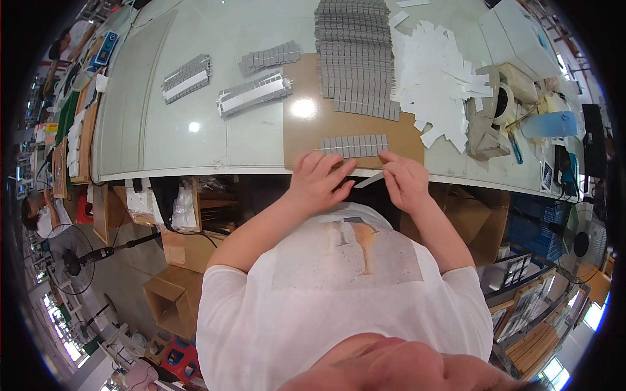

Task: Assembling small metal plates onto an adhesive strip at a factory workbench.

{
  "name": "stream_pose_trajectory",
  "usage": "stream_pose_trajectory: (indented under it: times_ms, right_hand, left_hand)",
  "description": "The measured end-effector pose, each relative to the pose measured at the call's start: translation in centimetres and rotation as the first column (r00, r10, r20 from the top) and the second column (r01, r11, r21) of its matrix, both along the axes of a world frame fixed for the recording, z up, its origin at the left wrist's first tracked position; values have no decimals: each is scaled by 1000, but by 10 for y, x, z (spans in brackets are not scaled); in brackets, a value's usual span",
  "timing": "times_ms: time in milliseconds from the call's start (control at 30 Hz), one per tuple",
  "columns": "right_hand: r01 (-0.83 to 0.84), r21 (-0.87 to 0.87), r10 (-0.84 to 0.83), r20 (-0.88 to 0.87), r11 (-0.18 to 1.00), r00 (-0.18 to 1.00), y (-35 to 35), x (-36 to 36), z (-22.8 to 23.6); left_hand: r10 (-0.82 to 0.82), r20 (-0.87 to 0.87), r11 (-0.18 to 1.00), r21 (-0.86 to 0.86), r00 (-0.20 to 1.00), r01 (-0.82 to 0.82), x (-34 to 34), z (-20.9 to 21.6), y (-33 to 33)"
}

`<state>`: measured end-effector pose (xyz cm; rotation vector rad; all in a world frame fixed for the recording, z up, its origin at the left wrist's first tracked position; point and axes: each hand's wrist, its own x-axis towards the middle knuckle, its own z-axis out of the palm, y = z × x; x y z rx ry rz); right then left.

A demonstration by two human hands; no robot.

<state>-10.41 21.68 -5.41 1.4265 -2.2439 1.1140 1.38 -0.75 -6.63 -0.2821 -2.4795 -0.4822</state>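
Observation:
A grey segmented strip (354, 145) lies crosswise on a brown board (301, 133) at the table's front edge. My left hand (317, 180) is open, its fingertips at the near left edge of that strip and its thumb apart from the fingers. A narrow white strip (369, 180) slants out from between the thumb and fingers of my right hand (405, 181), which is closed on it. The right index finger reaches to the right end of the grey strip. Beyond the board's middle, many grey segmented strips (355, 58) are stacked in overlapping rows.
White paper strips (437, 78) lie in a loose heap to the right of the stack. Bundles of grey strips (254, 93) sit on the left side of the table. A tape dispenser (492, 114) and a blue bottle (550, 124) stand at the right.

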Motion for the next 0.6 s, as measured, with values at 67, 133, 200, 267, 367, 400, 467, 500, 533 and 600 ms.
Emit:
stream_pose_trajectory:
  times_ms: [67, 133, 200, 267, 367, 400, 467, 500, 533, 600]
  right_hand:
    - [-3, 21, 3, 11, 1000, 1000, 6, -1, 2]
    - [-5, 40, 4, 22, 999, 1000, 9, -2, 5]
    - [-82, 72, 80, 26, 994, 996, 8, -1, 8]
    - [-88, 68, 87, 13, 994, 996, 6, -1, 7]
    - [-102, 81, 102, 8, 991, 995, 6, -1, 6]
    - [-105, 100, 104, 13, 989, 994, 6, -2, 6]
    - [-105, 104, 104, 16, 989, 994, 6, -2, 7]
    - [-105, 109, 104, 18, 988, 994, 6, -2, 7]
    - [-104, 109, 103, 18, 989, 995, 6, -2, 7]
    - [-115, 102, 113, 25, 988, 993, 6, -3, 6]
  left_hand:
    - [2, 6, 1000, 0, 1000, -2, -6, 2, 13]
    - [3, 11, 1000, -2, 1000, -3, -11, 2, 21]
    - [9, 1, 1000, -10, 1000, -9, -15, 1, 26]
    - [17, -7, 1000, -14, 1000, -17, -17, 0, 28]
    - [29, -23, 999, -21, 999, -29, -17, -5, 28]
    - [28, -35, 999, -23, 999, -29, -18, -6, 29]
    - [30, -29, 999, -26, 999, -31, -18, -5, 29]
    - [32, -23, 999, -28, 999, -33, -18, -5, 29]
    - [31, -23, 999, -28, 999, -32, -18, -4, 30]
    - [57, -32, 998, -39, 998, -58, -18, -2, 31]
